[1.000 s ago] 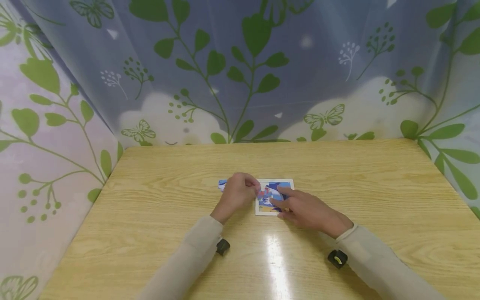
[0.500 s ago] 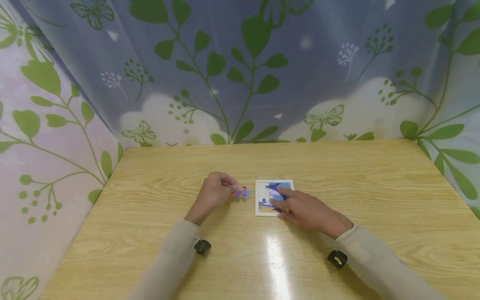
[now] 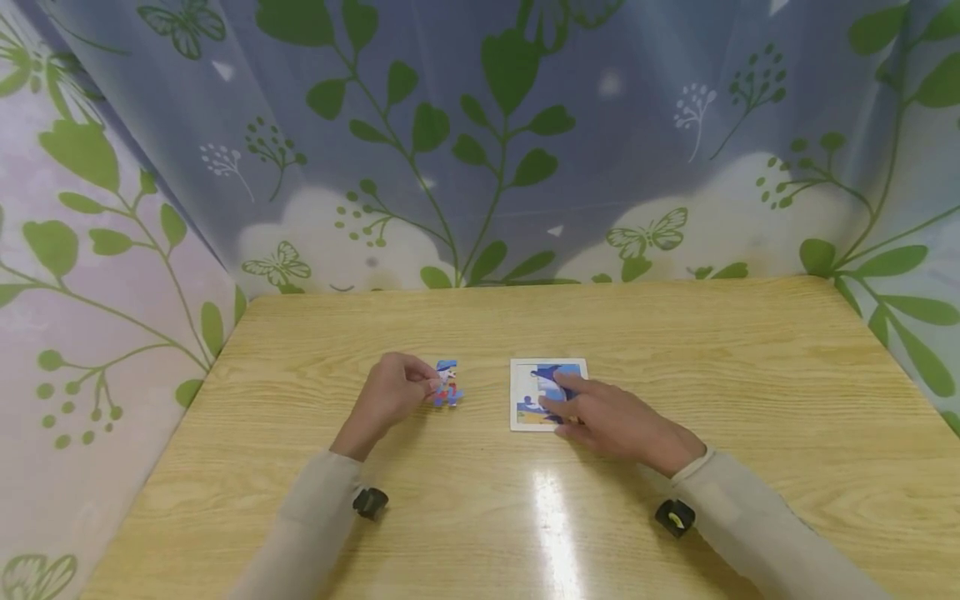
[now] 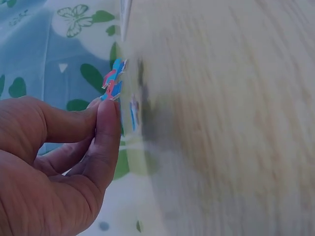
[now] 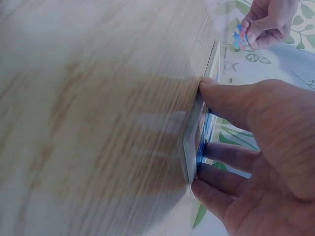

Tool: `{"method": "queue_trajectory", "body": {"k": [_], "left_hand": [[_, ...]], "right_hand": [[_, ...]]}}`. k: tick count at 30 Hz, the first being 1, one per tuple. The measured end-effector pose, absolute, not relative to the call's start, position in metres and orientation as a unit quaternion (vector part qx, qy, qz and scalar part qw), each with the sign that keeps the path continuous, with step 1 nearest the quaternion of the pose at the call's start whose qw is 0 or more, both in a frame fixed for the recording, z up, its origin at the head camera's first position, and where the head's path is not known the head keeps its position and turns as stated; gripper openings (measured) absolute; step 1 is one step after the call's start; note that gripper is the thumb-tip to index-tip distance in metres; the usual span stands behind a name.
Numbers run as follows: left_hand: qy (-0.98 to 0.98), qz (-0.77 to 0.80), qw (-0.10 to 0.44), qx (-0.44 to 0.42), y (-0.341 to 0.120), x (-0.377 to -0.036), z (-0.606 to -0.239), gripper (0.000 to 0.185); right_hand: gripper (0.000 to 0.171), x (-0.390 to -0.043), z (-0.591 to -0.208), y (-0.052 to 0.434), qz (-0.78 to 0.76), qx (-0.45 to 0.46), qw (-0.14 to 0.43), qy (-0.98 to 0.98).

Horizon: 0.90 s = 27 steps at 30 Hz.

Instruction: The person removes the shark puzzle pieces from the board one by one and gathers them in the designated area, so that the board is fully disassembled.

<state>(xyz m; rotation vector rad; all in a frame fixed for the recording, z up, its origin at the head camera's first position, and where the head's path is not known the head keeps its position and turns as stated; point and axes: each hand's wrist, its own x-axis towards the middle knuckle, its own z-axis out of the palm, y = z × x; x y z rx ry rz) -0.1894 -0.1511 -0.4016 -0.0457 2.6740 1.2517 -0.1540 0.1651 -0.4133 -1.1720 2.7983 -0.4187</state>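
Observation:
Between thumb and fingertips, my left hand [image 3: 390,390] pinches a small red and blue jigsaw piece [image 4: 112,81]. It is held just over the table, overlapping in the head view a second jigsaw piece [image 3: 447,367] with a blue top. To the right lies a square puzzle board [image 3: 514,417] with a white rim and a blue and sandy picture; a pale gap shows at its upper left. My right hand [image 3: 611,417] rests on that board. Its thumb [image 5: 209,91] touches the rim while other fingers [image 5: 221,179] lie fairly straight against the board, covering its right part.
All this lies on a light wooden table [image 3: 300,333]. A blue and white curtain [image 3: 480,167] with green leaves hangs along its back and sides. Each wrist wears a small black device, such as the one on the left [image 3: 371,503].
My left hand has moved left, away from the board, taking the red and blue jigsaw piece off it to beside the other piece. The right hand stays on the board.

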Motion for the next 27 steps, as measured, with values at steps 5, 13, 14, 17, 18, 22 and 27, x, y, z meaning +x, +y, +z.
{"method": "queue_trajectory", "body": {"k": [5,13,14,17,18,22,27], "left_hand": [[0.909,0.407,0.093,-0.014,-0.153,-0.191,-0.406,0.004],[0.911,0.403,0.084,-0.02,-0.152,-0.196,-0.413,0.005],[0.912,0.401,0.081,-0.021,-0.152,-0.196,-0.414,0.005],[0.914,0.399,0.073,-0.016,-0.153,-0.198,-0.417,0.004],[0.916,0.394,0.071,-0.015,-0.153,-0.198,-0.417,0.004],[0.929,0.365,0.056,-0.013,-0.152,-0.198,-0.417,0.007],[0.932,0.359,0.042,0.006,-0.146,-0.195,-0.413,0.006]], "right_hand": [[0.041,-0.154,-0.414,0.165,-0.131,-0.386,0.035,0.913],[0.041,-0.155,-0.415,0.165,-0.128,-0.388,0.034,0.912],[0.04,-0.155,-0.415,0.165,-0.128,-0.388,0.033,0.912],[0.04,-0.155,-0.415,0.165,-0.126,-0.391,0.029,0.911],[0.04,-0.155,-0.415,0.165,-0.125,-0.391,0.029,0.911],[0.04,-0.155,-0.415,0.165,-0.124,-0.391,0.028,0.912],[0.04,-0.155,-0.415,0.166,-0.124,-0.389,0.028,0.912]]}}
